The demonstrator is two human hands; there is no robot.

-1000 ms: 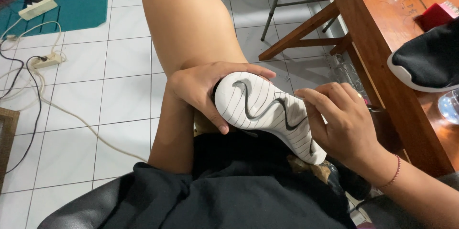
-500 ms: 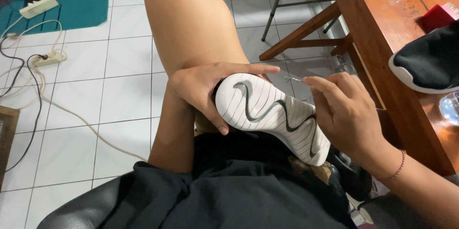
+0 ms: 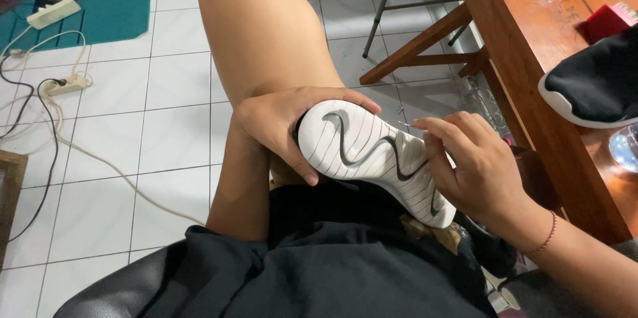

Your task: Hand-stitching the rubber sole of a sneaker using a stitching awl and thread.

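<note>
Resting sole-up on the lap, a shoe with a white, grey-waved sole (image 3: 375, 158) is being steadied by the left hand (image 3: 282, 122), whose fingers are wrapped and closed around the toe end. At the sole's far edge, a thin needle (image 3: 403, 123) is being pinched between the closed fingertips of the right hand (image 3: 475, 165); any thread is too fine to be made out. For the stitch to go well, the shoe is best being kept pressed firmly against the thigh, with the needle being guided straight along the seam between sole and upper and kept clear of the holding fingers. A second black shoe (image 3: 595, 89) is lying on the wooden table (image 3: 525, 45) to the right.
</note>
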